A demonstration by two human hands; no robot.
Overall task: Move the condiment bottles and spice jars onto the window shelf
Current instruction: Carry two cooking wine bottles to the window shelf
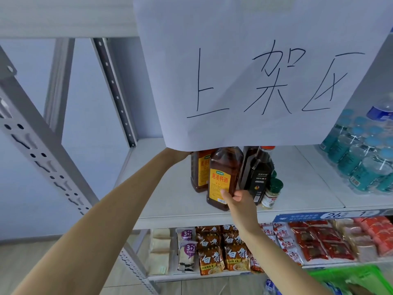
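The front cooking-wine bottle [223, 177] is being held low on its body by the right hand [236, 202], the thumb lying across the yellow label and the fingers curling round the right side. It is standing upright on the white shelf [297, 188], near the front edge. A second amber bottle [198, 169] is standing just behind it to the left, a dark soy-sauce bottle [258, 175] is touching or nearly touching it on the right, and a small green-capped spice jar [272, 193] is sitting further right again.

The held bottle is judged to be full and fairly heavy, its plastic wall stiff but smooth, so slipping is being risked with a low, one-handed hold; a grip round the middle of the body, over the label, would probably be steadier, with the neck hidden behind the paper sign [265, 71] hanging above it.

The left arm is being stretched up toward the bottle tops, but the left hand [180, 155] is mostly hidden behind the sign, so how far it is open cannot be told. The right forearm is being raised steeply from below.
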